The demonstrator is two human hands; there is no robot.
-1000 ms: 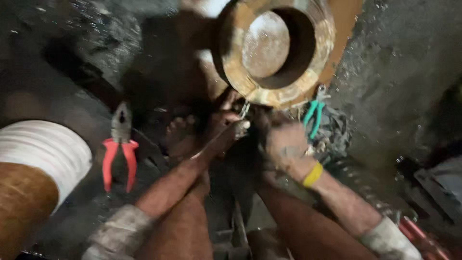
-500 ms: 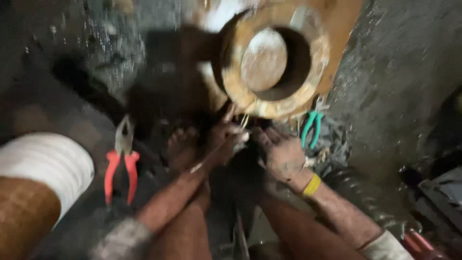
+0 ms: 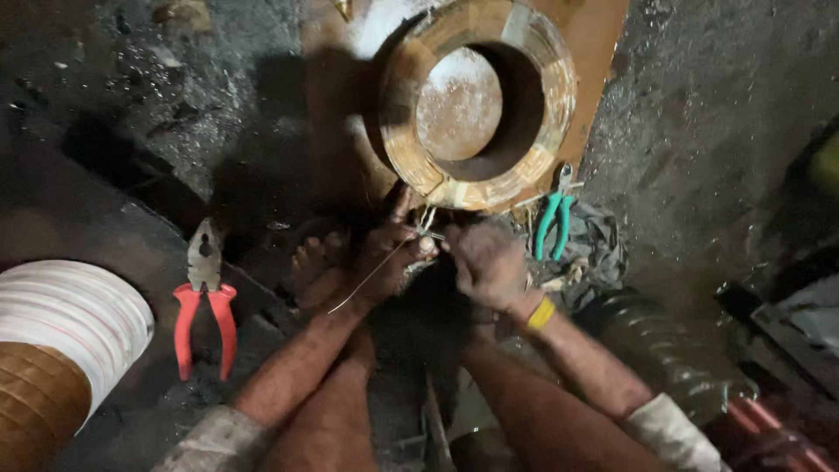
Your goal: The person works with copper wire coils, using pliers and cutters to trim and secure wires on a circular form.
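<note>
Your left hand (image 3: 389,253) and right hand (image 3: 485,262) pinch a thin wire (image 3: 376,273) together at the wound coil ring's (image 3: 476,100) six o'clock edge. Red pliers (image 3: 203,297) lie at nine o'clock, green pliers (image 3: 552,218) at three. The view has steadied since earlier.

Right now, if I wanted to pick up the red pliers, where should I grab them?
Probably by the two red handles, coming from above. The red pliers lie flat on the dark floor with the metal jaws pointing away from the person and the handles spread slightly toward them. The handles are the long, covered part, with bare floor around them, clear of both hands.
</note>
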